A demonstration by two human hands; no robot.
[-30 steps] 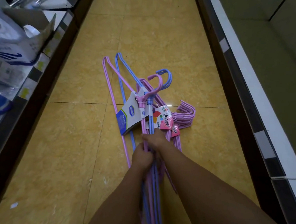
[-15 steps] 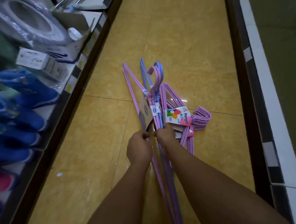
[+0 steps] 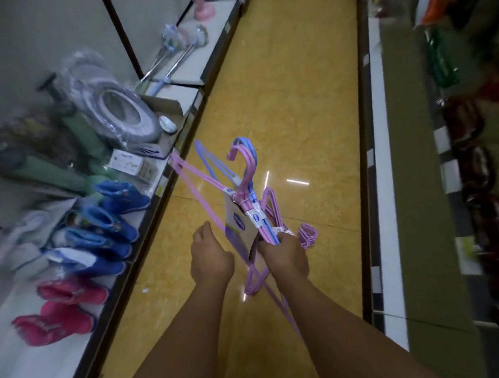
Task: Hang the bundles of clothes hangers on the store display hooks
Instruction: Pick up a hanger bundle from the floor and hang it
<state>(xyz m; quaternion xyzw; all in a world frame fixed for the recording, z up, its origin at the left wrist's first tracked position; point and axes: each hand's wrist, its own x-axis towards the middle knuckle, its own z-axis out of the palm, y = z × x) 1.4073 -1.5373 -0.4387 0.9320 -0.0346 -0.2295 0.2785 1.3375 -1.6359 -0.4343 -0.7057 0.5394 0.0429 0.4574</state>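
Note:
My right hand (image 3: 283, 257) grips a bundle of pink and blue clothes hangers (image 3: 249, 185) by its lower bars, below the white label bands, with the hooks pointing up and away over the aisle floor. A second bundle of purple hangers (image 3: 307, 233) shows just right of and under that hand; I cannot tell whether it is held or lies on the floor. My left hand (image 3: 211, 259) hangs beside the bundle's pink wire with fingers loosely curled and nothing in it. No display hooks are in view.
A low shelf (image 3: 163, 194) on the left carries blue boots (image 3: 114, 223), pink boots (image 3: 62, 310), a wrapped toilet seat (image 3: 115, 110) and boxes. Yellow tiled floor (image 3: 288, 93) runs ahead between the shelves. The right shelf edge (image 3: 381, 176) fronts blurred goods.
My left hand has let go of the hangers and moved left. My right hand has lifted the bundle. The view has swung up and left, showing more of the left shelf.

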